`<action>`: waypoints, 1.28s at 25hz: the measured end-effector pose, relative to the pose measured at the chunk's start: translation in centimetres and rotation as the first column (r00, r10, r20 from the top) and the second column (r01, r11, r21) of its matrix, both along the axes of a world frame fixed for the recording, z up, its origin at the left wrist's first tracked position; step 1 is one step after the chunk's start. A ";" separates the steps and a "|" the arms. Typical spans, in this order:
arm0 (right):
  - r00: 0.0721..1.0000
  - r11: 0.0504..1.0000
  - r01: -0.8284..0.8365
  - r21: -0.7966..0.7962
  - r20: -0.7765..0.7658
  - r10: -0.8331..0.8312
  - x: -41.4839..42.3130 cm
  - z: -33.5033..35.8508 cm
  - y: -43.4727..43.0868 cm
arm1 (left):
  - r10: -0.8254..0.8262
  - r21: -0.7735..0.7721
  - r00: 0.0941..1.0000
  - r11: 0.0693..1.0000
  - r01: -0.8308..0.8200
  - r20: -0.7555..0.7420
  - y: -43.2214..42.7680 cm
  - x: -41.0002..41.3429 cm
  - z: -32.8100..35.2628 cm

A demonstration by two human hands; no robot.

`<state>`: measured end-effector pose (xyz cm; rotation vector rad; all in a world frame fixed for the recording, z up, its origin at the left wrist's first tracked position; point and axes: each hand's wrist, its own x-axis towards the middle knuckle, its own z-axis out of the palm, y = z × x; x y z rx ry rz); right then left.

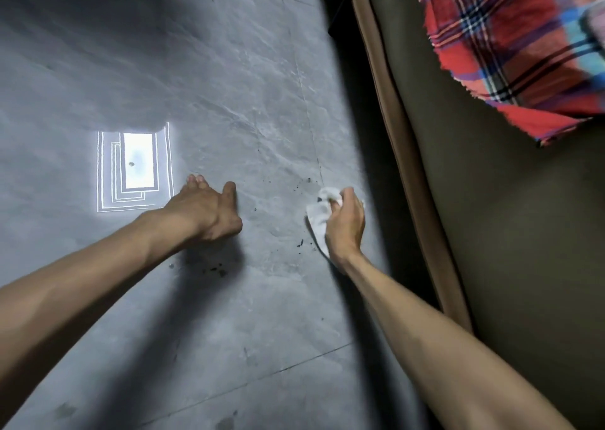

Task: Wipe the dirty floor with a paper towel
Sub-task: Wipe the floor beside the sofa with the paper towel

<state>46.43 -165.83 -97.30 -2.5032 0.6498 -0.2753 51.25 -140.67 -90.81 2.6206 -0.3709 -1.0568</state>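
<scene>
right hand (345, 225) around paper towel (319, 215)

The floor tiles (229, 86) are coloured grey, veined like marble and dotted with black specks (299, 242). The paper towel (319, 213) is white. The cloth (510, 53) is checked in red, blue, black and white. The upholstery (507, 233) is coloured dark olive-brown, with a tan edging (402, 135). A white reflection (137, 161) is patterned in nested rectangles.
</scene>
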 end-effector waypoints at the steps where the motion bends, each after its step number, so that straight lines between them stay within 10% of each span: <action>1: 1.000 1.000 0.016 0.008 0.009 -0.016 0.4 -0.3 -0.3 | -0.001 0.006 1.000 1.000 0.001 0.001 -0.1 0.1 -0.1; 15: 0.994 0.994 -0.103 -0.022 0.027 0.103 -9.7 -0.8 0.2 | 0.009 0.009 1.000 1.000 -0.009 -0.016 -0.1 0.0 0.2; 22: 0.999 0.999 0.034 -0.034 0.030 -0.033 3.9 -0.3 2.4 | 0.019 -0.010 1.000 1.000 -0.020 -0.007 0.0 0.0 -0.4; 28: 0.964 0.964 -0.264 -0.017 0.006 0.264 -5.2 -1.1 0.2 | 0.011 -0.019 1.000 1.000 -0.011 -0.020 0.1 0.1 -0.1; 32: 0.987 0.980 0.159 -0.123 0.058 -0.153 -0.5 -1.5 -0.7 | 0.007 -0.068 0.999 0.998 -0.010 -0.035 1.0 0.4 -0.2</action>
